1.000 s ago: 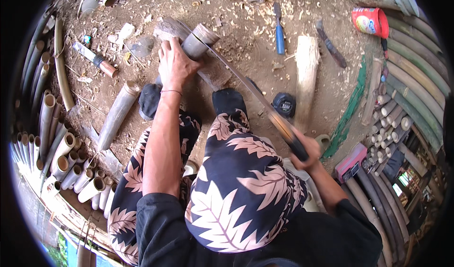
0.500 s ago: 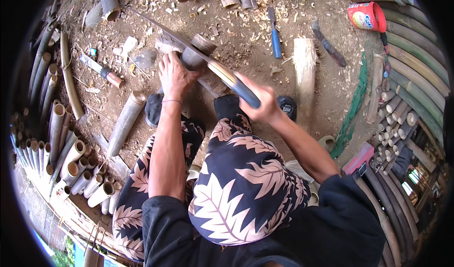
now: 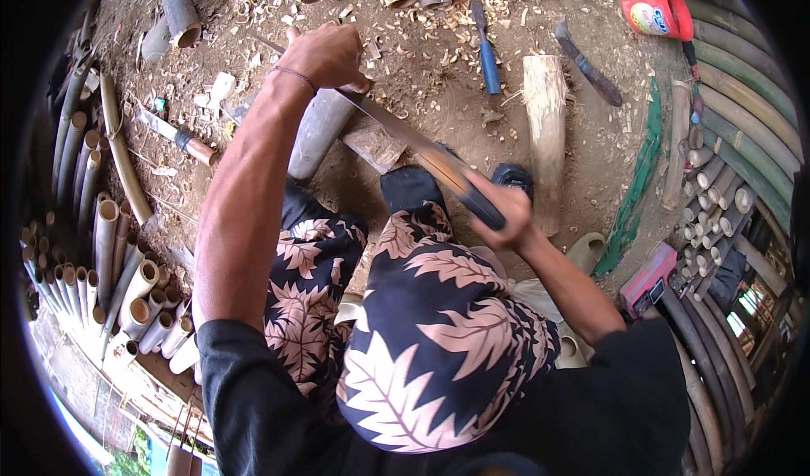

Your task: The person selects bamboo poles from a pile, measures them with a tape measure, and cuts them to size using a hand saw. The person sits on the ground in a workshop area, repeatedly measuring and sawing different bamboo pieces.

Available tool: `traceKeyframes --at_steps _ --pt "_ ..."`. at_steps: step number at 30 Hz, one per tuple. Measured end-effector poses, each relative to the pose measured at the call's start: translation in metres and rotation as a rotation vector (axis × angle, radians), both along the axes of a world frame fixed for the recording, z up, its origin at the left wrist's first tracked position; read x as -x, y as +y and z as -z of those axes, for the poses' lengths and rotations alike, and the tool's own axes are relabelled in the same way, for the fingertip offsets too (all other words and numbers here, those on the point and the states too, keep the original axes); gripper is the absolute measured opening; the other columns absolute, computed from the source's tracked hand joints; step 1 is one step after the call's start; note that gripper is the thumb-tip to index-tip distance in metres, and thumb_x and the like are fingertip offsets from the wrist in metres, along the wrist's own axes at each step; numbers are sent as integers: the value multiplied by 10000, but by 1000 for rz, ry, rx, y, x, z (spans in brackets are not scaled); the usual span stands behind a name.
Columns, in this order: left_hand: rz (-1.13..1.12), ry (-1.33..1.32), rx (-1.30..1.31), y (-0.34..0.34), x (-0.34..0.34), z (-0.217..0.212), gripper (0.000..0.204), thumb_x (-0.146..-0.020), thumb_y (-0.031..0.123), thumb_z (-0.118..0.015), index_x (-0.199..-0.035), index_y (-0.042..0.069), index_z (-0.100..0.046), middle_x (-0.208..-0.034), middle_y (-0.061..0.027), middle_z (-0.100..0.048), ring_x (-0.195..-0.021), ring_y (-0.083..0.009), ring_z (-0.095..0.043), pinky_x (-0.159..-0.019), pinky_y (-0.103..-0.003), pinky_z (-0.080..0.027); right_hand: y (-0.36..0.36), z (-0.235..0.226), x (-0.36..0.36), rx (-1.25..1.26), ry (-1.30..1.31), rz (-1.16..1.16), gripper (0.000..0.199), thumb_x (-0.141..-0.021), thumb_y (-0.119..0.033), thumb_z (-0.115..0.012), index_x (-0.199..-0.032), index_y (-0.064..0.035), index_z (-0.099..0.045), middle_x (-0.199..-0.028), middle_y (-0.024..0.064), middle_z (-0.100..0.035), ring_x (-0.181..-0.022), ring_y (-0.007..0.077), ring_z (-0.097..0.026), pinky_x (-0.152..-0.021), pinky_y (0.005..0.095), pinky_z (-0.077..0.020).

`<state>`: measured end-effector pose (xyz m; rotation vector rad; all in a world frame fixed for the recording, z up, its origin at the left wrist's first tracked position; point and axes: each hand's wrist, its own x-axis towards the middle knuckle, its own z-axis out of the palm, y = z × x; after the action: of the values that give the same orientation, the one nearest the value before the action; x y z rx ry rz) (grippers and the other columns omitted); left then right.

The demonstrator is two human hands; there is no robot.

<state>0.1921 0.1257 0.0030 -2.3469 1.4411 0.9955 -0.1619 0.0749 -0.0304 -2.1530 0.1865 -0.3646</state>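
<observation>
In my right hand (image 3: 510, 216) is the dark and light-coloured handle of a handsaw (image 3: 401, 128), fingers wrapped round it. Its long blade slants up to the left, across the far end of a grey bamboo tube (image 3: 322, 130) tilted between my feet. My left hand (image 3: 327, 54) is closed over that far end, beyond the blade, its fingertips mostly hidden. A flat wooden block (image 3: 375, 144) lies beside the tube, partly under the saw.
A blue-handled chisel (image 3: 487, 58), a curved knife (image 3: 586, 67) and a frayed log (image 3: 544, 138) lie to the right. A wooden-handled knife (image 3: 177, 136) is at left. Bamboo tubes (image 3: 139, 286) crowd the left; a red tub (image 3: 656, 12) stands far right.
My left hand has moved from the tube's near side to its far end, past the blade. My right hand has drawn the saw back toward me and to the right.
</observation>
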Motion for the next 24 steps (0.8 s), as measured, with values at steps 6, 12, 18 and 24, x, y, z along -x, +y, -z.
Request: traceKeyframes --at_steps 6,12,18,24 --pt "-70 -14 163 -14 -8 -24 328 -778 412 -804 -855 98 -747 -825 -95 -722 -818 -236 -683 -940 -578 -444 20 40 -104 -110 -136 123 563 -735 -20 -655 -1288 54 -581 -1009 185 -715 -780 263 -723 -732 340 -579" --pt "-192 499 488 -27 -13 -75 536 -854 480 -723 -1084 -4 -709 -926 -126 -720 -832 -188 -682 -735 -317 -541 -23 54 -113 -125 55 393 736 -812 -375 -755 -1358 46 -499 -1270 218 -552 -1190 319 -547 -1039 399 -419" --pt "-382 1012 390 7 53 -48 480 -919 277 -677 -1239 -69 -579 -1095 -174 -695 -883 -233 -681 -722 -332 -558 -63 -32 -89 -365 -56 -53 669 -828 -283 -799 -1370 -9 -517 -1216 160 -641 -1093 261 -628 -1001 382 -497" --pt "-899 583 707 74 105 -12 603 -864 418 -735 -1165 -92 -618 -997 -188 -704 -919 -214 -675 -810 -336 -536 -181 -125 -64 -595 337 437 418 -862 -144 -730 -1220 30 -603 -1136 161 -692 -925 192 -711 -755 304 -617"
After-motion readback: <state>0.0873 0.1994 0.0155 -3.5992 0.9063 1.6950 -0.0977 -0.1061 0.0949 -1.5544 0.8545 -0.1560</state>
